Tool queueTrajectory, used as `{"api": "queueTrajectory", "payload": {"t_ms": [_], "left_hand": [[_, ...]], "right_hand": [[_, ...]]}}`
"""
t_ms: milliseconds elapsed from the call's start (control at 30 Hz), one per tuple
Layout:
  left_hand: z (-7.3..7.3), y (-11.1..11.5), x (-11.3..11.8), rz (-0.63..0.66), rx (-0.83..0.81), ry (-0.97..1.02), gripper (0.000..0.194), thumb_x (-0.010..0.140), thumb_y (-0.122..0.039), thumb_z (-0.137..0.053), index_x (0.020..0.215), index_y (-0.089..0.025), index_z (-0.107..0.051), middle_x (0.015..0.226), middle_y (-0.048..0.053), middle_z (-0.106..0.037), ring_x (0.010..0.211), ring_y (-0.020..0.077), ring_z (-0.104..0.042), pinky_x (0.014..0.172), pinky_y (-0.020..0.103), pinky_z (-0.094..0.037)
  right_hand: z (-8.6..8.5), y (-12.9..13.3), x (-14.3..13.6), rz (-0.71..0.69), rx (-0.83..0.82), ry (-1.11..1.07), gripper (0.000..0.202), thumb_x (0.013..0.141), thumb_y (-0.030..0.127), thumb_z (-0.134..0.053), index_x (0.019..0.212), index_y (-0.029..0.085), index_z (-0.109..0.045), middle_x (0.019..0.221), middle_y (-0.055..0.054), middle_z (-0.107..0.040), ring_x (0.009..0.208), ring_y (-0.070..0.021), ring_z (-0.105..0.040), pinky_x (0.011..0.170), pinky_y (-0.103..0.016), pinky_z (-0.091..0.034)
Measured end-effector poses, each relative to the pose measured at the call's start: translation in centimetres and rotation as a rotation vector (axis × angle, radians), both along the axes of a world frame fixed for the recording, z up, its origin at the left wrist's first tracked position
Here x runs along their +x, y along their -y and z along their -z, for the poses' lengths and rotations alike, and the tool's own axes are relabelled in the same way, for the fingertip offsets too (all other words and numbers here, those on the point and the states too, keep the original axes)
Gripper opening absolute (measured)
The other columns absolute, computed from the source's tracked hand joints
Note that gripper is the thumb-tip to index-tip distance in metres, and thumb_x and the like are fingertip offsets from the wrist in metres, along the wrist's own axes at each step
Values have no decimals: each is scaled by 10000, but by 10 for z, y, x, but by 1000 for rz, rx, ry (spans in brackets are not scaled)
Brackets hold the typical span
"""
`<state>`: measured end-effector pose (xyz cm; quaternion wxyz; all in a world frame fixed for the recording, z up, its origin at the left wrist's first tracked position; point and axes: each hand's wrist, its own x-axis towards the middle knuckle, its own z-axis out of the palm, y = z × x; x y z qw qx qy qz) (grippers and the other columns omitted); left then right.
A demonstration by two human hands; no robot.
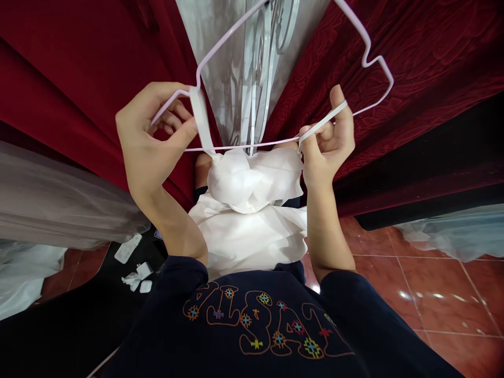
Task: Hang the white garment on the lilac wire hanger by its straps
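Head view: the white garment (252, 181) hangs between the two hands, at four o'clock from the left hand (159, 134) and eight o'clock from the right hand (326, 139). The pink hanger (228, 35) stretches above it, its long axis running from nine o'clock up towards two. The left hand's fingers are curled round the hanger's near end, thumb against the left strap (202, 118), which sits over the bar. The right hand is half open, thumb and finger spreading the right strap (323, 122) into a taut loop; whether it also grips the lower bar, I cannot tell. The hanger's bare notch lies at one o'clock from that hand, the nearer one, with a gap between. Red curtains (98, 58) flank at ten and two o'clock; tiled floor (437, 294) shows at four.
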<state>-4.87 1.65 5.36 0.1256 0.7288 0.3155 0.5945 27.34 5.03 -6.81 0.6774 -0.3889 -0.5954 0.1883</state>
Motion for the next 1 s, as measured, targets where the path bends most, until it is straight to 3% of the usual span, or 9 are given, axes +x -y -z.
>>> {"api": "queueTrajectory", "payload": {"t_ms": [100, 200, 300, 367, 467, 633, 833, 900, 1000], "left_hand": [[2, -6, -1, 70, -87, -33, 598, 760, -297, -1055, 1327, -310, -865, 1057, 62, -794, 835, 250, -711, 626, 400, -545], [10, -9, 7, 33, -34, 78, 402, 786, -318, -1043, 1160, -305, -895, 828, 35, -716, 703, 203, -641, 584, 378, -473], [28, -12, 19, 1, 21, 461, 278, 843, -414, -1005, 1049, -307, -852, 765, -15, -615, 606, 136, -522, 558, 332, -431], [42, -12, 28, 145, -49, 763, 342, 876, -512, -959, 1095, -317, -784, 768, -35, -545, 599, 115, -503, 578, 308, -455], [60, -7, 41, 274, -222, 974, 476, 1086, -737, -558, 1317, -344, -696, 908, 15, -590, 850, 164, -659, 867, 320, -582], [77, -7, 50, -12, -247, 808, 602, 1042, -844, -478, 1389, -388, -662, 1043, 67, -639, 1187, 263, -703, 1072, 373, -584], [81, -15, 39, -77, -257, 736, 576, 1051, -821, -492, 1413, -405, -658, 973, 72, -621, 1153, 283, -707, 1038, 401, -601], [80, -15, 38, -81, -259, 745, 559, 1064, -806, -486, 1412, -404, -659, 953, 70, -615, 1113, 276, -707, 1023, 392, -601], [80, -16, 38, -87, -259, 719, 553, 1070, -813, -465, 1375, -403, -676, 881, 56, -588, 1001, 260, -697, 956, 375, -602]], "right_hand": [[-2, 3, -4, 77, 84, -73, 764, 917, 746, -735, 1599, 481, -517, 1325, -35, -760, 779, -140, -704, 599, -313, -602], [-5, 8, -8, 104, 79, -77, 765, 896, 756, -756, 1571, 458, -556, 1222, -34, -777, 772, -142, -705, 593, -309, -584], [-4, 10, -11, 109, 70, -82, 776, 884, 767, -760, 1568, 460, -557, 1223, -27, -778, 746, -127, -685, 571, -290, -559], [-3, 9, -15, 115, 74, -69, 800, 868, 784, -762, 1570, 462, -552, 1296, -27, -766, 746, -118, -676, 554, -277, -543], [-3, 8, -23, 121, 84, -56, 791, 867, 762, -773, 1567, 469, -550, 1460, -32, -709, 841, -133, -711, 580, -276, -565], [-13, 10, -17, 69, 113, -83, 780, 856, 648, -846, 1553, 439, -565, 1474, -62, -689, 1057, -209, -770, 639, -293, -618], [-21, 6, 57, 344, 355, -351, 306, 911, 400, -846, 1147, 215, -782, 933, -30, -779, 686, -92, -680, 445, -155, -303], [-25, 6, 83, 402, 312, -375, 101, 953, 249, -776, 1028, 185, -800, 832, 4, -758, 669, -83, -688, 489, -163, -367], [-37, 5, 103, 368, 177, -372, 73, 953, 154, -757, 950, 173, -827, 777, 16, -776, 629, -72, -700, 591, -207, -524]]}}
